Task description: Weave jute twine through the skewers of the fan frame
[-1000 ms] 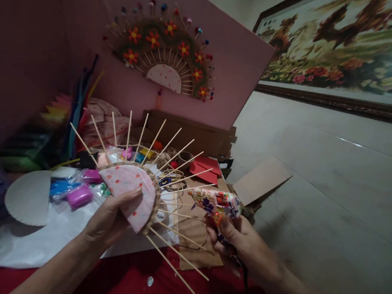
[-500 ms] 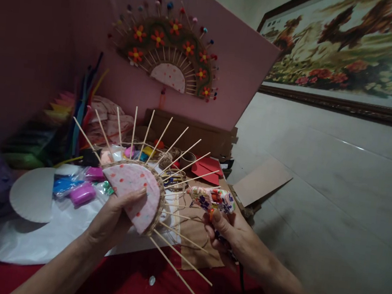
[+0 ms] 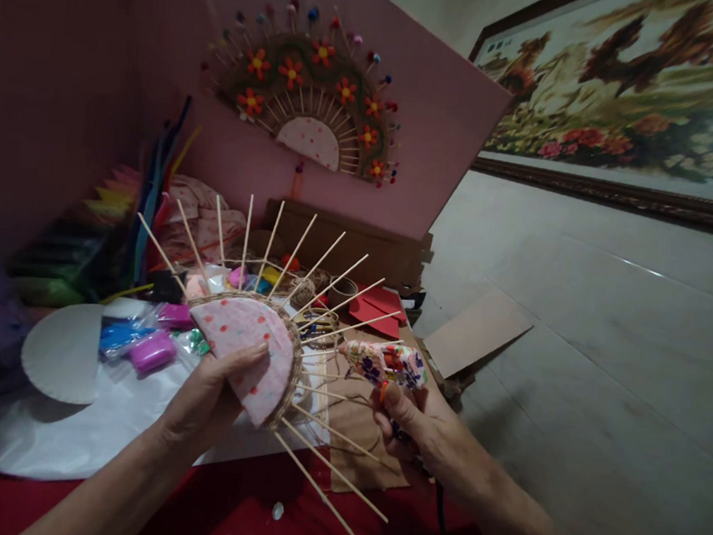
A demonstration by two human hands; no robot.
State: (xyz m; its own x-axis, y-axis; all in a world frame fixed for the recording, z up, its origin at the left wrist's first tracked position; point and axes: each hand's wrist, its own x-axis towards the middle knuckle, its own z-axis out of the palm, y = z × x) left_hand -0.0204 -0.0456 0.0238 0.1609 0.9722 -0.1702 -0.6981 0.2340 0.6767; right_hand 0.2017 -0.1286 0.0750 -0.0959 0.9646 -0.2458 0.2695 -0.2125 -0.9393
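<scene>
My left hand (image 3: 214, 384) grips a semicircular craft fan (image 3: 250, 346), its thumb pressed on the pink face with red spots. Twine is woven round the curved edge, and thin wooden sticks (image 3: 321, 293) radiate from it up and to the right. In my right hand (image 3: 409, 420) is a flower-patterned glue gun (image 3: 384, 363), held by its grip with the thumb near an orange part. Its nozzle points left toward the sticks; I cannot tell whether it touches one. A black cord (image 3: 440, 518) hangs below that hand.
A finished-looking flowered fan (image 3: 304, 103) hangs on the pink board behind. On the table lie a cut white paper plate (image 3: 60, 354), bagged purple clay (image 3: 152, 352), red paper (image 3: 374, 311), a roll of tape (image 3: 342, 290) and brown cardboard (image 3: 367, 449). Red cloth (image 3: 226, 510) covers the front.
The whole view has shifted very slightly. Both hands keep their hold on the fan and the glue gun, with almost no movement between them.
</scene>
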